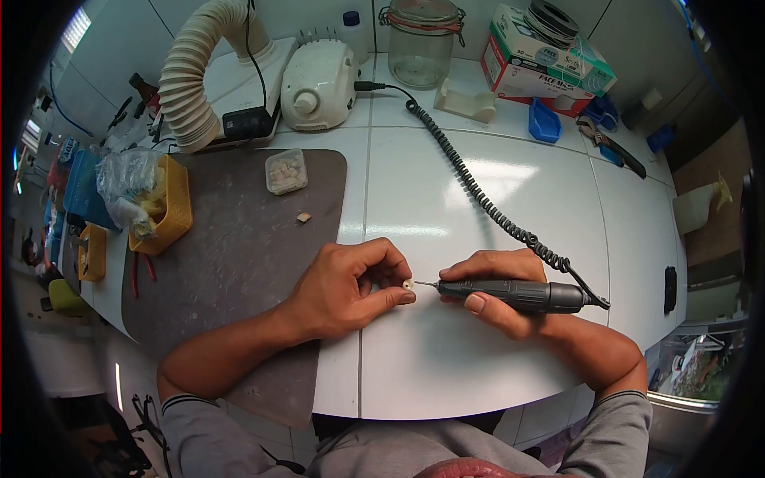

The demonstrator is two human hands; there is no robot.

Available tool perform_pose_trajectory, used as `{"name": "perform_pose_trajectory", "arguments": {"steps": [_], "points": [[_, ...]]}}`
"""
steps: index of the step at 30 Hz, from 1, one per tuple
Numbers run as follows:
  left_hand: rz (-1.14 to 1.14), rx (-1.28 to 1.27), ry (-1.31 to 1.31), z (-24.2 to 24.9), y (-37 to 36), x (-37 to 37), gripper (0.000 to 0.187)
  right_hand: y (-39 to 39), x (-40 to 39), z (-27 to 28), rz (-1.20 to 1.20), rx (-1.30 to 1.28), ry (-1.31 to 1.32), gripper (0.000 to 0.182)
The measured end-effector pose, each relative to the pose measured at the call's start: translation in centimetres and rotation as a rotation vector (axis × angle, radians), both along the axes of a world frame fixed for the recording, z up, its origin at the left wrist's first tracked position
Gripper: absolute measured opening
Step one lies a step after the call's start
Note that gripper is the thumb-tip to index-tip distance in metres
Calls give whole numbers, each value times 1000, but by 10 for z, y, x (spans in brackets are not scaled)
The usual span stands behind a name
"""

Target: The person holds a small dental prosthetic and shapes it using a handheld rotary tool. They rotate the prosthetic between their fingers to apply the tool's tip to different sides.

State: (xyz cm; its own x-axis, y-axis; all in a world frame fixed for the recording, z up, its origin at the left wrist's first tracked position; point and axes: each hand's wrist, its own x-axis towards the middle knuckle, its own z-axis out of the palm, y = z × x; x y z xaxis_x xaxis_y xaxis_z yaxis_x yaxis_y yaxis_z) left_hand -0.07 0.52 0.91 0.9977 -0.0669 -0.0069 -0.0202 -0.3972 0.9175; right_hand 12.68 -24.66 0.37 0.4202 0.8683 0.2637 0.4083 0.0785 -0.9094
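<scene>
My left hand pinches a small off-white piece between thumb and fingertips; a dark spot shows on its face, and its exact kind I cannot tell. Wrapped around a black rotary tool handpiece is my right hand, with the thumb along the near side. The thin metal bit points left, its tip right at the off-white piece. From the handpiece's rear end, a black coiled cord runs back to a white control unit with a knob.
A grey mat covers the table's left part, bearing a clear box of pale pieces and a loose chip. Behind stand a ribbed hose, a glass jar and a face mask box. A yellow basket sits left.
</scene>
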Motion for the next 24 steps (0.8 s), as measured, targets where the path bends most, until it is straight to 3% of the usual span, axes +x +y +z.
{"name": "perform_pose_trajectory", "arguments": {"steps": [5, 24], "points": [[-13, -4, -83, -5, 0, 1, 23, 0, 0, 0, 11, 11, -18, 37], [-31, -41, -17, -2, 1, 0, 20, 0, 1, -2, 19, 24, -27, 37]]}}
